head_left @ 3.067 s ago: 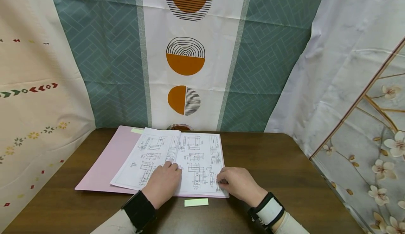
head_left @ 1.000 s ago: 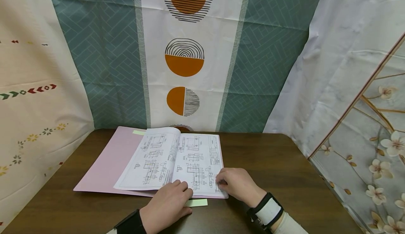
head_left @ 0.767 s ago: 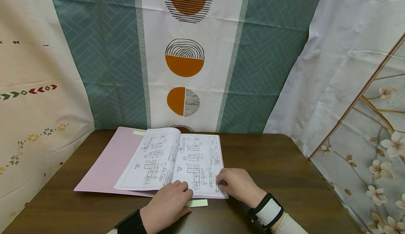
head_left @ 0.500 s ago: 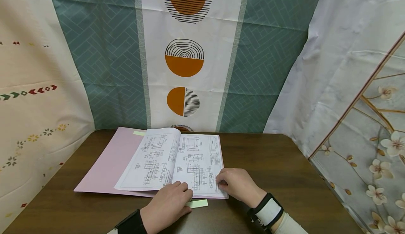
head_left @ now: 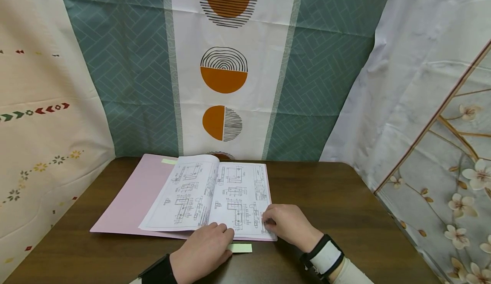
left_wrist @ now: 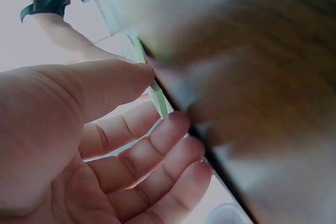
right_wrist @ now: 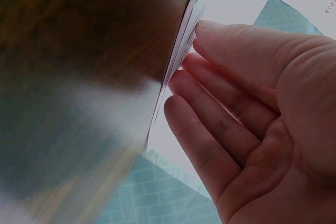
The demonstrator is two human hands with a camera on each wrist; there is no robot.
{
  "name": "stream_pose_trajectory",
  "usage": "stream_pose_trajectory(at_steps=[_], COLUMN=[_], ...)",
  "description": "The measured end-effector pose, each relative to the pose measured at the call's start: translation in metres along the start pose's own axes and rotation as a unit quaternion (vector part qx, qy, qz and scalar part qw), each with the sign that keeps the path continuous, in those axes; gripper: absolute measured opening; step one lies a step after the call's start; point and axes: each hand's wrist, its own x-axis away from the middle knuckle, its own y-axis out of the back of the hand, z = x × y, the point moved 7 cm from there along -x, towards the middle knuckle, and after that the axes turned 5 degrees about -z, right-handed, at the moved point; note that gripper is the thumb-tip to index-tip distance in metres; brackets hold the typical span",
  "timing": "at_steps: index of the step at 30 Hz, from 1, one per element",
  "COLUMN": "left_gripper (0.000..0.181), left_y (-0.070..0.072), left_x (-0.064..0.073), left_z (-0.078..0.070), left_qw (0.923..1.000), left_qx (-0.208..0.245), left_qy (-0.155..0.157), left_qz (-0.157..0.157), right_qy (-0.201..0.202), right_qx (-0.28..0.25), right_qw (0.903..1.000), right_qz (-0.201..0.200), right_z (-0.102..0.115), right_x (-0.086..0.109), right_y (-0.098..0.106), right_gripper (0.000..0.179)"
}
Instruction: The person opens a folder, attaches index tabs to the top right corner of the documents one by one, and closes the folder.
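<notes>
A booklet of technical drawings (head_left: 241, 190) lies open on a pink folder cover (head_left: 126, 205) in the head view. Its left page (head_left: 176, 207) curves up toward the spine. My left hand (head_left: 205, 250) is at the front edge of the booklet, pinching the left end of a pale green sticky note pad (head_left: 241, 248). Thumb and fingers meet around that pad (left_wrist: 160, 100) in the left wrist view. My right hand (head_left: 289, 224) rests on the lower right corner of the right page, thumb tip at the page edge (right_wrist: 189, 35) and the other fingers loosely bent.
A pale green sticky strip (head_left: 168, 161) is on the upper part of the folder cover. The brown wooden table (head_left: 318, 186) carries everything. Patterned cloths hang behind it (head_left: 326, 83) and at both sides. Each wrist wears a strapped band (head_left: 324, 256).
My left hand has moved from the left page down to the sticky note pad, and the left page now curves up more. The pad tilted slightly, then levelled. The right hand has stayed put.
</notes>
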Motion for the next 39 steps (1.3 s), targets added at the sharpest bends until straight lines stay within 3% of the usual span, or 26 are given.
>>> stream_pose_trajectory(at_steps=[7, 15, 21, 25, 31, 39], left_gripper=[0.019, 0.018, 0.023, 0.024, 0.022, 0.022], left_y=[0.005, 0.005, 0.004, 0.007, 0.014, 0.040], left_x=[-0.001, 0.000, 0.001, -0.002, -0.009, -0.022], left_z=[0.000, -0.007, -0.008, -0.007, -0.003, 0.002], left_qw=[0.9993, 0.9991, 0.9988, 0.9995, 0.9990, 0.9964], left_qx=[0.032, -0.018, -0.023, -0.013, 0.043, 0.056], left_qy=[0.006, -0.034, -0.033, -0.028, -0.007, 0.007], left_qz=[0.019, 0.016, 0.028, 0.007, -0.011, -0.063], right_qy=[0.002, 0.003, 0.004, 0.004, 0.000, -0.003], right_qx=[0.002, 0.002, 0.001, 0.002, 0.002, -0.008], right_qw=[1.0000, 1.0000, 1.0000, 1.0000, 1.0000, 0.9999], right_qz=[-0.001, -0.002, -0.002, -0.001, 0.002, 0.010], right_z=[0.000, 0.001, 0.002, 0.001, 0.000, 0.000], right_x=[0.000, 0.000, 0.000, 0.000, 0.001, 0.000], right_y=[0.000, 0.001, 0.001, 0.001, 0.002, 0.003], right_gripper=[0.013, 0.013, 0.013, 0.013, 0.012, 0.013])
